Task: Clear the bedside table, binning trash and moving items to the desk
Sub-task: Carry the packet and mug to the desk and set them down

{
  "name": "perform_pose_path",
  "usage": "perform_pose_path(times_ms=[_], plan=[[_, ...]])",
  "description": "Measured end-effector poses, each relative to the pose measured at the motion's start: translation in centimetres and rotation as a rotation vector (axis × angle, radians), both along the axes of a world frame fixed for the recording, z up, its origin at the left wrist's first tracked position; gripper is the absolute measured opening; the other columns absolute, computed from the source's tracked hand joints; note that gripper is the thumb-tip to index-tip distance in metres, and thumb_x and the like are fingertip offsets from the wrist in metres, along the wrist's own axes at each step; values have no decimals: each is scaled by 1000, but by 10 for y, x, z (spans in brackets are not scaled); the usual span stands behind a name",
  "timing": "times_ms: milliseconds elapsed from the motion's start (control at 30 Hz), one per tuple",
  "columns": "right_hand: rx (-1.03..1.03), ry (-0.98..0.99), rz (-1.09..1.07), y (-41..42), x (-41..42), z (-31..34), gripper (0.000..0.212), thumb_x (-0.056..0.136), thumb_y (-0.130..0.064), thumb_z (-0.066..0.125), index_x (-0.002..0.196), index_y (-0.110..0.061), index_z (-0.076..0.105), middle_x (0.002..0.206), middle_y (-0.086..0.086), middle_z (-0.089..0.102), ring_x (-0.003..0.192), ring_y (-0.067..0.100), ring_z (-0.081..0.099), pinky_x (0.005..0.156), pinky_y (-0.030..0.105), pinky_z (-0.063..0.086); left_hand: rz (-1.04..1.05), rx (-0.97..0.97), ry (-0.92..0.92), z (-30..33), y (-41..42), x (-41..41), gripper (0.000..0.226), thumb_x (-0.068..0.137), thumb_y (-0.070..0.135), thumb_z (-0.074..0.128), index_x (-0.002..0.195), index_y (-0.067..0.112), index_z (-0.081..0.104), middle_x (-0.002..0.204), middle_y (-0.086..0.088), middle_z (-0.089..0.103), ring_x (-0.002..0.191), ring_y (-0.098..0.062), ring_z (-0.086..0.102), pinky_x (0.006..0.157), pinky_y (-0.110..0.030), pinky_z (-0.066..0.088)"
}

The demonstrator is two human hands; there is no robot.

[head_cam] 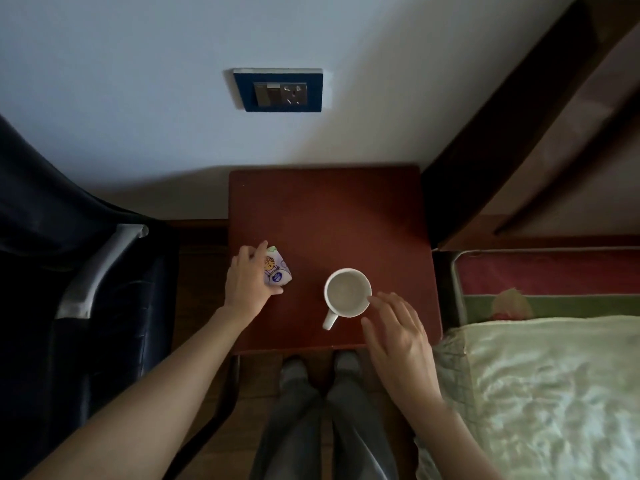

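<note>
A reddish-brown bedside table [329,216] stands against the wall. On its left part lies a small printed wrapper [278,269], white and purple with a cartoon figure. My left hand [247,282] is closed around the wrapper's left side, thumb under its near corner. A white mug [347,293] stands upright near the table's front right, its handle pointing toward me. My right hand [398,336] hovers just right of the mug with fingers spread, one fingertip at the rim, holding nothing.
A dark chair [69,254] with a grey armrest stands to the left of the table. A bed [540,393] with a pale cover lies to the right, its wooden headboard [512,133] against the wall. A wall socket [278,90] sits above the table. My legs are below the table's front edge.
</note>
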State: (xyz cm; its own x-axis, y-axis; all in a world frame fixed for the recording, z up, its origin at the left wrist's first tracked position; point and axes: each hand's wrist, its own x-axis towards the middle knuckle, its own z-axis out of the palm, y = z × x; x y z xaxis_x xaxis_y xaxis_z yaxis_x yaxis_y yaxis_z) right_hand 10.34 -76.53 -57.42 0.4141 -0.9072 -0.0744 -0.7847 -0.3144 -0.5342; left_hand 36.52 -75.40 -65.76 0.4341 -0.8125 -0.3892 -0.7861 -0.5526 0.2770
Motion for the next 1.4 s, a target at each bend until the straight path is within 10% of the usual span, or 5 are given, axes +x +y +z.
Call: perform_pose_path(times_ms=[300,833,1033,1400], plan=[[25,-10,-57,19,-5,-9,36,91,-30,46,118,-13,61,120,2,62,120,20,53,96,39,49,131,-295,286,5,5,-12,32,80,0,64,107,15,64,104,-4,56,92,-20,61,71,-37,55],[110,-31,-364,59,50,-56,38,73,-32,80,104,-11,69,98,0,69,91,17,63,61,24,49,138,-451,268,27,68,-35,33,74,-2,72,104,11,65,95,-4,62,81,-17,62,63,-36,55],[233,-129,-653,54,76,-69,24,73,-28,79,90,-12,73,97,-3,65,92,15,55,57,16,29,207,-421,285,19,81,-36,35,75,0,72,107,11,64,98,-5,63,81,-19,62,67,-40,54],[231,-285,-798,34,46,-51,6,80,-19,72,85,-21,71,76,-18,59,77,11,59,66,6,38,202,-419,319,20,79,-40,36,75,-2,72,107,10,64,99,-6,63,84,-16,61,65,-30,53]])
